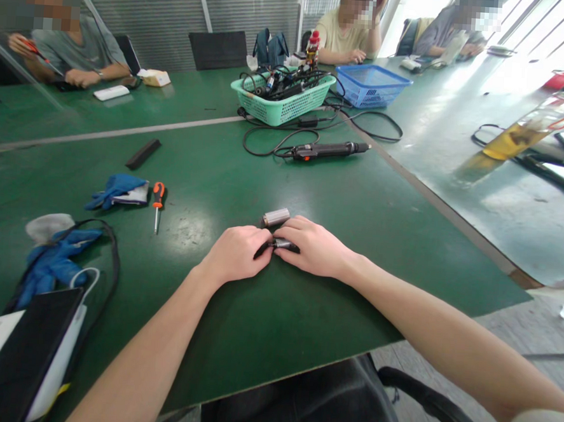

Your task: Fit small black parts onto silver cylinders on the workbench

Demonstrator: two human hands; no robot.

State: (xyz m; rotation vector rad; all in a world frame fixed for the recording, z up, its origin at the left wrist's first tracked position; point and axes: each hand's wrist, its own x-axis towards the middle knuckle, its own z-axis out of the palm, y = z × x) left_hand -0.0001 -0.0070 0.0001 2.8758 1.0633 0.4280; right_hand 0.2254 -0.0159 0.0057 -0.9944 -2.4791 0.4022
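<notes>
My left hand and my right hand meet over the near part of the green table. Between them is a small black-and-grey cylindrical part. Fingers of both hands are closed around it, the left on its dark end and the right on its grey end. Much of the part is covered by my fingers, and its kind does not show. Just beyond my fingertips lies a short silver-grey cylinder, close to my right index finger.
Left are an orange-handled screwdriver, blue gloves, a black bar and a phone. Ahead lie a corded electric screwdriver, a green basket of tools and a blue basket. Several people sit across the table.
</notes>
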